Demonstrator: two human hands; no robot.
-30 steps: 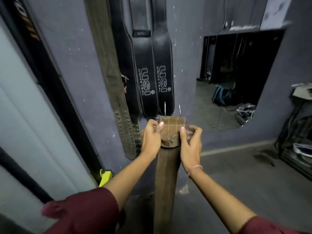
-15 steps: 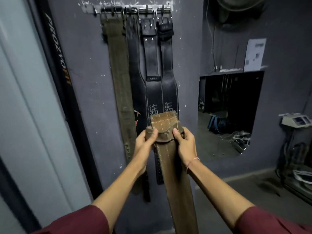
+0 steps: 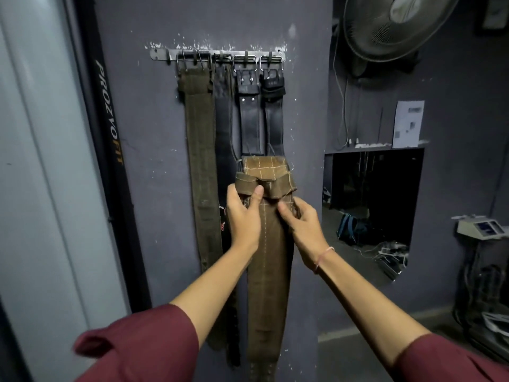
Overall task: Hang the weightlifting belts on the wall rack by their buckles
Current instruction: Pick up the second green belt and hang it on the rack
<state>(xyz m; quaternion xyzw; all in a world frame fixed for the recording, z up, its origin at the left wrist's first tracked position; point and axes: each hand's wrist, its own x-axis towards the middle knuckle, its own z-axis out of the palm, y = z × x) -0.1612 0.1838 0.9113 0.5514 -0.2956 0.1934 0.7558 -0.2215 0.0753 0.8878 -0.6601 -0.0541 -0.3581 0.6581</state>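
I hold a brown canvas weightlifting belt upright in front of the wall, its stitched top end raised and its buckle hidden behind the fabric. My left hand grips its left edge, thumb pressed on the folded loop. My right hand grips its right edge. Above, a metal wall rack carries an olive belt and three black belts, all hung by their buckles. The brown belt's top sits well below the rack.
A black "PROZYOFIT" frame post and a pale panel stand to the left. To the right are a wall fan, a mirror, a paper notice and some equipment near the floor.
Both hands have lifted the brown belt upward along the wall toward the rack. The view has tilted up, so the rack and buckles now show.
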